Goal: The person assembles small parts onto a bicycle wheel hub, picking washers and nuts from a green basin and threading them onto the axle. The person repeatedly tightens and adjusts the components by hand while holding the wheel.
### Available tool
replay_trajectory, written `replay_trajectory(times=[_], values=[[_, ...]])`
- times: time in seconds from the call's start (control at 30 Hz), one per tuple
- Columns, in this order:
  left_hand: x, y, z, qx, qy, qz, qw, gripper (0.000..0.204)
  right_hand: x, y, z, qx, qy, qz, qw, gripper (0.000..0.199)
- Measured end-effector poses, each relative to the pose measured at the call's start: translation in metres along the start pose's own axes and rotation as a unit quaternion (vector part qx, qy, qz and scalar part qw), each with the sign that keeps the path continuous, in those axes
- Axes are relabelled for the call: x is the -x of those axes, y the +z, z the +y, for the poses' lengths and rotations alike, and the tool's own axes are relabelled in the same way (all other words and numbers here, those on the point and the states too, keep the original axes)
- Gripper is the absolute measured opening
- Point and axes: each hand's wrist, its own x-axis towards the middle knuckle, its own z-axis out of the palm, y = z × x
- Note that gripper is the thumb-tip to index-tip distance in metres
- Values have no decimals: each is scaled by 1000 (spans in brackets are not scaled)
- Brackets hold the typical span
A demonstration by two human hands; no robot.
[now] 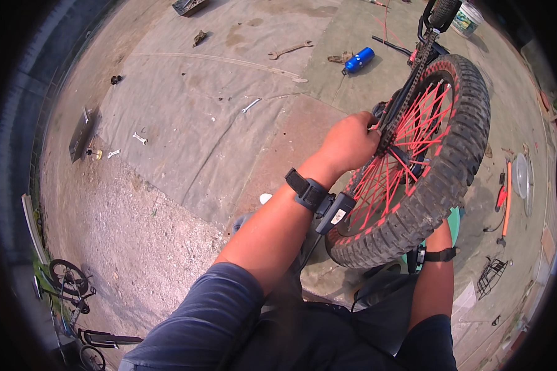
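Note:
A bicycle wheel with a black knobbly tyre (467, 142) and red spokes (393, 179) stands at a slant before me on the right. Along its left side run the chain (418, 68) and dark frame parts. My left hand (353, 141) is at the wheel's hub area, beside the chain, its fingers curled in; whatever they grip is too small or hidden. My right forearm (436, 287) reaches up behind the tyre's lower right side, and the tyre covers that hand. Near this wrist, part of a green round thing (454, 226) shows.
A blue bottle (359, 60) lies beyond the wheel, with a large wrench (291, 50) to its left. Several smaller wrenches, one a silver spanner (251, 106), lie on the grey ground sheet. At right are an orange-handled tool (507, 198) and a black wire rack (492, 275). Another bicycle (71, 281) is at lower left.

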Motion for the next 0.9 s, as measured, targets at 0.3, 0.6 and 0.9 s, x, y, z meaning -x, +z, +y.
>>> replay_trajectory(times=[0.3,0.6,0.9], values=[[1,-1,2,-3,6,-3,1000,41,12,76,-40,187,4,90,978,48],[1,0,3,-6,7,-1,1000,41,5,39,-24,271,-20,69,960,48],[2,0,4,-2,14,-1,1000,40,-1,-15,-3,362,-35,39,931,47]])
